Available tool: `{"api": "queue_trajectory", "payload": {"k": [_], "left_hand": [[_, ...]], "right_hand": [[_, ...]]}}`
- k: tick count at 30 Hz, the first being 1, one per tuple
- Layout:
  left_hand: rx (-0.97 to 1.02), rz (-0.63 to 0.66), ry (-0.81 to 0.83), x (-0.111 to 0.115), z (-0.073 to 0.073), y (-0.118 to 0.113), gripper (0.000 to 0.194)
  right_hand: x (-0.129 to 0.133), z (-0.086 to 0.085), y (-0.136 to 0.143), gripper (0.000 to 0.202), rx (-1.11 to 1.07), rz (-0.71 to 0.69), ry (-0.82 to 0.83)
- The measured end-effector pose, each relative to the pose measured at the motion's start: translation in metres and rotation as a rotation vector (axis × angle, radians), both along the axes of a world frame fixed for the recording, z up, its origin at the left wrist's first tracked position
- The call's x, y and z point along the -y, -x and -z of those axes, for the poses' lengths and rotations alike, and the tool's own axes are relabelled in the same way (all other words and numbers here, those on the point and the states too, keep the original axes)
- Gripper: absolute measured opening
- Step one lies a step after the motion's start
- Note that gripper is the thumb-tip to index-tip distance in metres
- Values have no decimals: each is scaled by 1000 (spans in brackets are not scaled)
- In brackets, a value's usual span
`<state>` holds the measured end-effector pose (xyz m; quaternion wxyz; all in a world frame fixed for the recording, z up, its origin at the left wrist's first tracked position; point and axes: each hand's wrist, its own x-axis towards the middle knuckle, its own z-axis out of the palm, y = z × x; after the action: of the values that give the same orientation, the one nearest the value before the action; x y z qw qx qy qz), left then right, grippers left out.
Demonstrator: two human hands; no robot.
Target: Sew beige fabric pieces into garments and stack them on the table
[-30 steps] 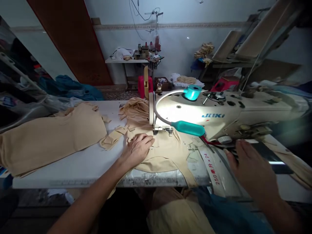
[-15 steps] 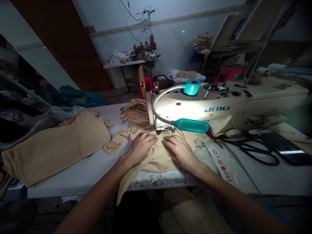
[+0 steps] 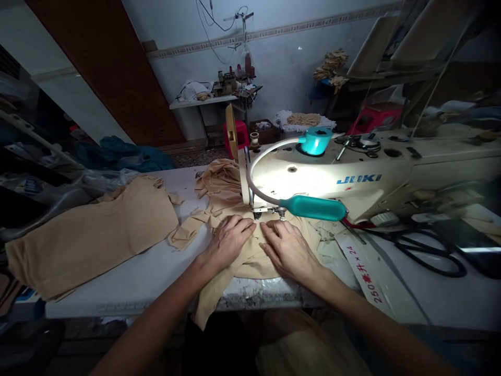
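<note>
Beige stretchy fabric (image 3: 254,267) lies bunched under the needle end of a white JUKI sewing machine (image 3: 395,172), and one strip of it hangs over the table's front edge. My left hand (image 3: 231,239) rests on this fabric left of the presser foot (image 3: 257,214), palm down, its fingertips pressing lightly. On the right side my right hand (image 3: 293,247) lies on the same cloth, fingers forward and thumb spread apart. Both hands are open, just in front of the foot. A teal lamp (image 3: 317,208) on a bent neck lights the spot.
Folded beige fabric pieces (image 3: 94,235) are stacked on the left of the table (image 3: 156,277). To the right are a printed white strip (image 3: 364,277), a looped black cord (image 3: 430,253) and a dark flat object (image 3: 477,245). Another sewing table (image 3: 207,102) stands by the wall.
My right thumb has spread away from the fingers, and the hand has turned a little. The fabric's hanging strip has shifted slightly right. The whole view has swung a little to the left.
</note>
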<state>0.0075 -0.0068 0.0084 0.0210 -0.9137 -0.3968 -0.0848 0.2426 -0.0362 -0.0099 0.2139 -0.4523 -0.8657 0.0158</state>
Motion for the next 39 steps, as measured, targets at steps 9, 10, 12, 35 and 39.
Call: {"api": "queue_trajectory", "payload": {"k": [9, 10, 12, 35, 39], "left_hand": [[58, 7, 34, 1, 2, 4, 33], [67, 2, 52, 2, 1, 4, 33], [82, -18, 77, 4, -3, 3, 33], [87, 41, 24, -19, 16, 15, 56], [59, 49, -11, -19, 8, 15, 57]], "right_hand": [[-3, -2, 0, 47, 80, -36, -49], [-4, -1, 0, 47, 89, -39, -53], [-4, 2, -1, 47, 94, -37, -64], [-8, -1, -1, 44, 13, 23, -35], [-6, 1, 1, 39, 27, 42, -38]]}}
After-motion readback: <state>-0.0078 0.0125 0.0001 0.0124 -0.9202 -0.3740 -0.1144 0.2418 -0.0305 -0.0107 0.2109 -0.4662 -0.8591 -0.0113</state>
